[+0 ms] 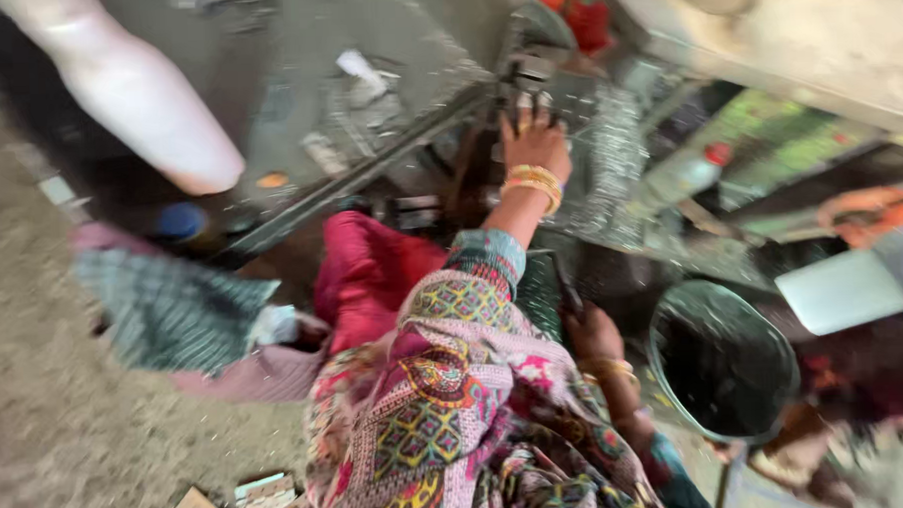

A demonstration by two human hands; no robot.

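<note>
The picture is blurred by motion. My left hand [535, 141], with gold bangles on the wrist, reaches out from a patterned sleeve. Its fingers are spread against a grey metal machine part [525, 66]. My right hand [594, 334], also wearing bangles, hangs low beside a dark round bucket [720, 360]. It touches a dark, thin object at its fingertips, and the blur hides whether it grips it. Patterned pink cloth [447, 424] covers my lap, with red cloth [367, 272] beyond it.
A grey metal machine bed [366, 87] runs across the top, with shiny metal shavings [613, 158] to the right of my left hand. A pale cylinder [136, 95] stands top left. A teal cloth [168, 304] lies left, and scraps [250, 496] on the dusty floor.
</note>
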